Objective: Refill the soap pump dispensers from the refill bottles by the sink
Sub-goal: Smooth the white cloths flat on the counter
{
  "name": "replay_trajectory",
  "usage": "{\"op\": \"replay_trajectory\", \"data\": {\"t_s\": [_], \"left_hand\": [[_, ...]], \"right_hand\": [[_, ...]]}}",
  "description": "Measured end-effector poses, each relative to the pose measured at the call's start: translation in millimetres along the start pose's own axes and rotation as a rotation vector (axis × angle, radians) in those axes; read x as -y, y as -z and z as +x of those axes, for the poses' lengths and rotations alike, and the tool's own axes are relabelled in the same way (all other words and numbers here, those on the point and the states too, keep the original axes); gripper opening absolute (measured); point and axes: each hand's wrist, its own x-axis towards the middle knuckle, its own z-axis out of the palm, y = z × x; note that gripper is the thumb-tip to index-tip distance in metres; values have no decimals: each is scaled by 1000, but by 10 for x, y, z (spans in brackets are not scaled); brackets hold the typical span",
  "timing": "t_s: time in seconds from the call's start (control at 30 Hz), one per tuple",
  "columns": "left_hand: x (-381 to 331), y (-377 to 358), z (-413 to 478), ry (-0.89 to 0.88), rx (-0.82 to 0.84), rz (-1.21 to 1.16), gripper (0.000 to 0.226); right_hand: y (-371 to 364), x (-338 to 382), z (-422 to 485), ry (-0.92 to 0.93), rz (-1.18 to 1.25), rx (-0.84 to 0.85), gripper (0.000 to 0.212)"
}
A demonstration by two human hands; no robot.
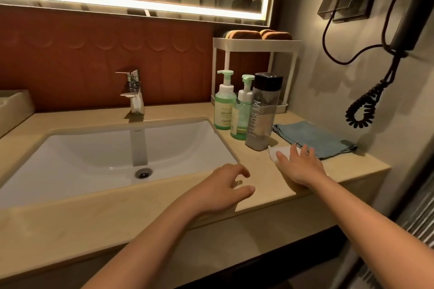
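Two green pump dispensers stand right of the sink: a taller one [224,105] at the back and a smaller one [242,112] in front of it. Beside them stands a tall clear bottle [261,115] with a black cap, marked "MY BOTTLE". My right hand [299,165] lies with straight fingers over a small white object [279,150] on the counter, just in front of that bottle. My left hand [226,185] hovers over the counter edge near the sink's right corner, its fingers loosely curled and holding nothing.
A white sink [105,155] with a chrome faucet [132,91] fills the left. A folded blue cloth [312,138] lies right of the bottles. A white rack [256,44] stands behind them. A wall-mounted hair dryer with a coiled cord [366,105] hangs at right.
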Motion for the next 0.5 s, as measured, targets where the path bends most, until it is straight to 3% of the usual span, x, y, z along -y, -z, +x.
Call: {"op": "replay_trajectory", "data": {"t_s": [0.17,0.5], "left_hand": [[54,-4,50,37,-21,-18,39],[105,-169,166,22,-103,165,47]], "right_hand": [[-23,-25,67,186,-164,54,66],[-3,144,-475,679,-102,183,49]]}}
